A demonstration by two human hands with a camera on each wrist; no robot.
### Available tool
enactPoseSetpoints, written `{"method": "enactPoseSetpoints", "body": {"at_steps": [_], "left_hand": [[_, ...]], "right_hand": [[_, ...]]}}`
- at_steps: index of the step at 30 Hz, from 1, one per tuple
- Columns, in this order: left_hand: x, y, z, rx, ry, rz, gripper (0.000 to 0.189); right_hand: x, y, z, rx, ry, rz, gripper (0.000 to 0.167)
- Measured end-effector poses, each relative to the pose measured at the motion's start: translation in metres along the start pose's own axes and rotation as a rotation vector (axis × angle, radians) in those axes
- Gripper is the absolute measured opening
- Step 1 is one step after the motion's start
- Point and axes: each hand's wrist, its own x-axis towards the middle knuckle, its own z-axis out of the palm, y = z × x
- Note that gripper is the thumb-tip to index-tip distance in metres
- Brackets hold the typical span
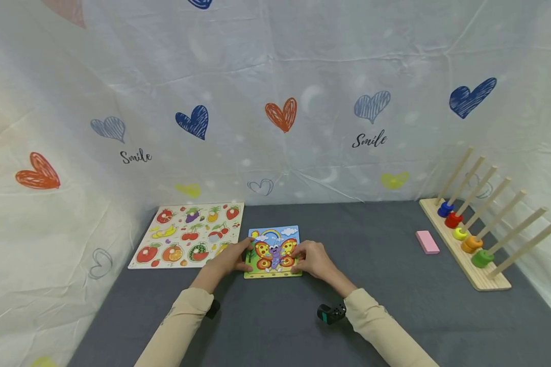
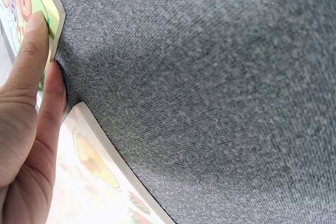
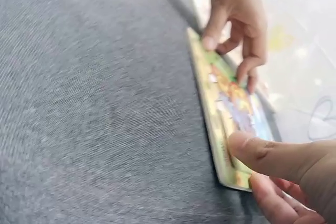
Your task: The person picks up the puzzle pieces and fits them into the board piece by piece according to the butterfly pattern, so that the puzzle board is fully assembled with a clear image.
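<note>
A small square butterfly puzzle board [image 1: 274, 248] lies on the dark table, with a rainbow, a sun and clouds printed above the butterfly. My left hand [image 1: 231, 258] grips its left edge, thumb on top near the lower corner and fingers along the side. On the opposite edge, my right hand [image 1: 316, 259] pinches the board between thumb and fingers. In the right wrist view the right thumb [image 3: 257, 150] presses on the printed face, with the other fingers down at the side. The left wrist view shows the left thumb [image 2: 32, 51] on the board's green border.
A larger fruit puzzle board [image 1: 193, 214] lies at the left, close to my left hand. At the right stands a wooden peg rack [image 1: 475, 265] with coloured rings on several of its tall pegs. A pink block [image 1: 427, 242] lies beside it. A printed cloth [image 1: 321, 168] hangs behind the table.
</note>
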Motion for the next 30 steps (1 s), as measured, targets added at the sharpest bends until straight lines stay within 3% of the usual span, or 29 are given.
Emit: {"method": "enactPoseSetpoints", "body": {"at_steps": [7,17,24,28,30], "left_hand": [[0.002,0.0,0.001,-0.003,-0.001,-0.014,0.067],[0.006,0.002,0.001,0.006,-0.006,0.003,0.07],[0.001,-0.001,-0.003,-0.004,-0.031,-0.052,0.075],[-0.003,-0.005,-0.005,-0.055,-0.019,-0.005,0.079],[-0.006,-0.006,-0.005,-0.093,-0.005,0.011,0.08]], "right_hand": [[0.002,-0.002,0.003,0.087,0.092,-0.016,0.025],[-0.004,0.008,0.009,0.17,0.038,-0.058,0.02],[0.004,0.005,0.012,0.102,-0.02,0.003,0.018],[0.007,0.003,0.013,0.062,-0.015,0.012,0.02],[0.006,0.004,0.012,0.107,-0.013,0.016,0.021]]}}
